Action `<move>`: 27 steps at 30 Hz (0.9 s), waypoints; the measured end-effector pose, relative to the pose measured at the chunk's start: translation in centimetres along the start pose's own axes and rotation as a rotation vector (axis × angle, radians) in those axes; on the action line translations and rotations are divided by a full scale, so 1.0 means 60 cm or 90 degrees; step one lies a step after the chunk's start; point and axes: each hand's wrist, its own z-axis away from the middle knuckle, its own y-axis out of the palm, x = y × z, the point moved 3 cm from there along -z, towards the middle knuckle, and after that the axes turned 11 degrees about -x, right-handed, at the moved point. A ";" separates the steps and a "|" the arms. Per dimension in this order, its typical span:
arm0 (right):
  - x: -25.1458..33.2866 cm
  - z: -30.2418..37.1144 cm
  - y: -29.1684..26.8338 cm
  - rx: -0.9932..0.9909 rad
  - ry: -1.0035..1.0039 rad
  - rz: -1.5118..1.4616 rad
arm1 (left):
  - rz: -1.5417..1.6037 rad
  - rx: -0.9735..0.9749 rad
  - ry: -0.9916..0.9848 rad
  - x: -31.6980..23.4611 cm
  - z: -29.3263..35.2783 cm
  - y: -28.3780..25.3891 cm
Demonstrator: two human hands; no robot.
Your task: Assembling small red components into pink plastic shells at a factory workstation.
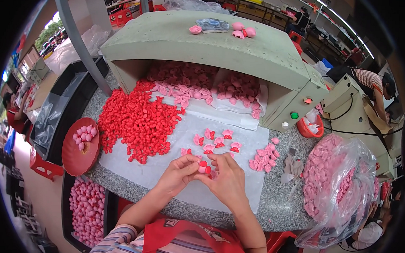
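"Pink and red and rounded! Where is that small pink-and-red piece (pixel 203 168)?"

"It is right between the two hands, above the flat white sheet (pixel 191 126). The left hand (pixel 176 172) pinches it from one side and the right hand (pixel 227 174) from the other. So the fingers (pixel 190 160) of both hands grip it."

"Which way does its long side point?"

"I can't tell, because the fingertips hide some of it. One red bit shows on top, and another faces the right hand. That hand is nearer to that second red bit."

"What else is around?"

"Just past the fingers, pink frilly pieces with red ends (pixel 219 142) lie spread out on the sheet. Off to the left, nearer the left hand, is a big heap of little red knobby pieces (pixel 136 119). Off to the right, nearer the right hand, is a small heap of plain pink pieces (pixel 264 159). Under it all is the grey speckled worktop (pixel 278 198)."

"Does anything stand in the way?"

"Straight ahead, yes. The spread-out frilly pieces lie between the hands and the big pale green metal box (pixel 205 42). A bulging see-through plastic bag (pixel 317 237) fills the far right side."
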 end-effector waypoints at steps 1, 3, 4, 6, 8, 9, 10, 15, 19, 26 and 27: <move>0.001 -0.002 -0.004 -0.015 0.017 -0.049 | -0.001 0.002 -0.002 0.003 -0.001 0.000; -0.002 -0.002 -0.001 -0.002 0.016 -0.038 | -0.061 -0.010 0.045 0.006 -0.003 -0.005; -0.004 -0.003 0.002 0.012 0.012 -0.030 | -0.061 -0.009 0.045 0.004 -0.001 -0.003; -0.004 -0.005 -0.004 0.031 0.039 -0.066 | -0.091 -0.017 0.041 -0.005 0.006 0.002; 0.002 -0.002 -0.006 0.051 0.067 -0.103 | -0.126 0.000 0.073 -0.016 0.015 0.007; 0.006 -0.002 -0.005 0.041 0.071 -0.094 | -0.160 0.018 0.105 -0.020 0.017 0.010; 0.007 -0.001 -0.005 0.031 0.075 -0.085 | -0.160 0.018 0.104 -0.020 0.018 0.009; -0.001 0.007 0.008 0.023 0.004 -0.090 | -0.162 0.005 0.166 -0.022 0.019 0.003; -0.010 0.013 0.016 -0.005 -0.019 -0.133 | -0.182 -0.017 0.182 -0.021 0.022 0.012; -0.024 0.044 0.043 -0.027 0.020 -0.130 | -0.171 -0.031 0.131 0.014 0.010 -0.030; -0.025 0.050 0.046 -0.031 0.021 -0.121 | -0.162 -0.035 0.118 0.019 0.008 -0.037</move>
